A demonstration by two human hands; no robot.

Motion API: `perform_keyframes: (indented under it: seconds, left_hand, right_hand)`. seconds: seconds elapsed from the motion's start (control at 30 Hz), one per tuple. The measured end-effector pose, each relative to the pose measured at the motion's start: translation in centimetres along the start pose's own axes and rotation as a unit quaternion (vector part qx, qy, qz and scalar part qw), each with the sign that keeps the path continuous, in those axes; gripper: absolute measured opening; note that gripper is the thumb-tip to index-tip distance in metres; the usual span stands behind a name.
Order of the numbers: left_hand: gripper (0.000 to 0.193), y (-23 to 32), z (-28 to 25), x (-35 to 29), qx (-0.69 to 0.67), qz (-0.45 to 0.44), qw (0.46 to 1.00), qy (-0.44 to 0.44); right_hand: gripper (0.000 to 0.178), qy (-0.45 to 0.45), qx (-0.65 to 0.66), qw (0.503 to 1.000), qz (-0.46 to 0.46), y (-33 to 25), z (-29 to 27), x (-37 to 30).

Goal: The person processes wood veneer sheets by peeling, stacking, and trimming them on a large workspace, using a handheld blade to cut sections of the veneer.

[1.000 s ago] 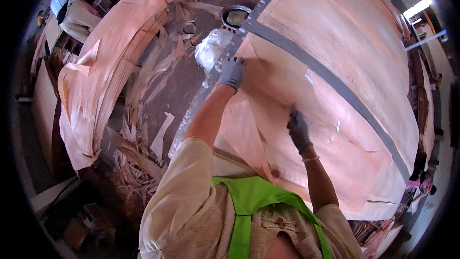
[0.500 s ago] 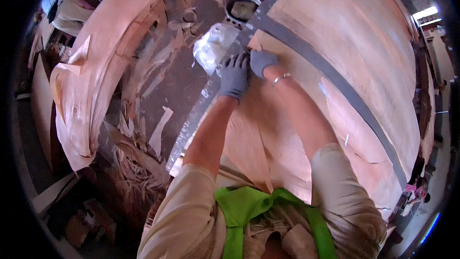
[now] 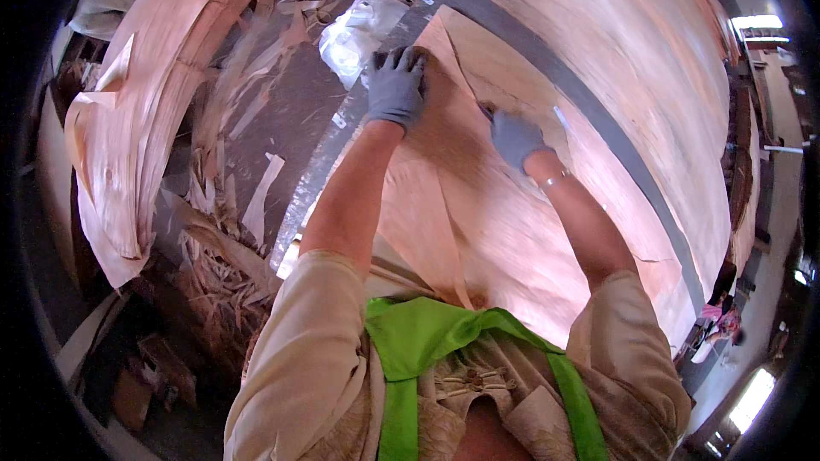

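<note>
From my remote post I'm keeping the left hand point(image 3: 396, 90) palm-down and open at upper centre, over the left margin of the pinkish wood sheets point(image 3: 487, 213) that are filling mid-frame. The right hand point(image 3: 517, 138) is curling above them, right of centre; whether it's gripping anything, I cannot tell. A white bag point(image 3: 360, 32) is sitting upper left.

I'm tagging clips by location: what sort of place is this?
Probably a veneer workshop: broad thin wood sheets, a layered veneer stack at left, and scraps strewn beside it.
</note>
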State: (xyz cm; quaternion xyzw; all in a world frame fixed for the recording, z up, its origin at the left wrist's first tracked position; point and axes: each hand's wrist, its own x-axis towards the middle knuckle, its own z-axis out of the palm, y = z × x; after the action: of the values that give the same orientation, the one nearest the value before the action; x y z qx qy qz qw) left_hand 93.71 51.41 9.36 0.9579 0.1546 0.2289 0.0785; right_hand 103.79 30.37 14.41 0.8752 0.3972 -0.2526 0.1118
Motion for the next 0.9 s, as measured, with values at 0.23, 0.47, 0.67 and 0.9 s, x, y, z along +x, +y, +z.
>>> perform_keyframes:
  seconds: [0.23,0.47,0.67,0.9]
  left_hand:
    - [0.035,0.2,-0.6,-0.1,0.025,-0.007,0.998,-0.065]
    - [0.027,-1.4,-1.0,-0.2,-0.099,-0.065,0.992,0.048]
    - [0.019,-0.6,-8.5,-7.5,-0.034,-0.080,0.995,-0.047]
    - [0.027,-0.9,-4.4,-11.0,0.028,-0.045,0.997,-0.057]
  right_hand:
    - [0.034,0.116,0.121,0.986,-0.009,3.9,5.4,-11.5]
    - [0.019,0.157,0.040,0.986,0.042,5.9,3.5,-12.2]
    - [0.021,0.148,0.116,0.982,0.001,-1.9,2.1,-7.3]
    - [0.025,0.130,0.144,0.978,-0.079,-12.4,-0.3,0.2]
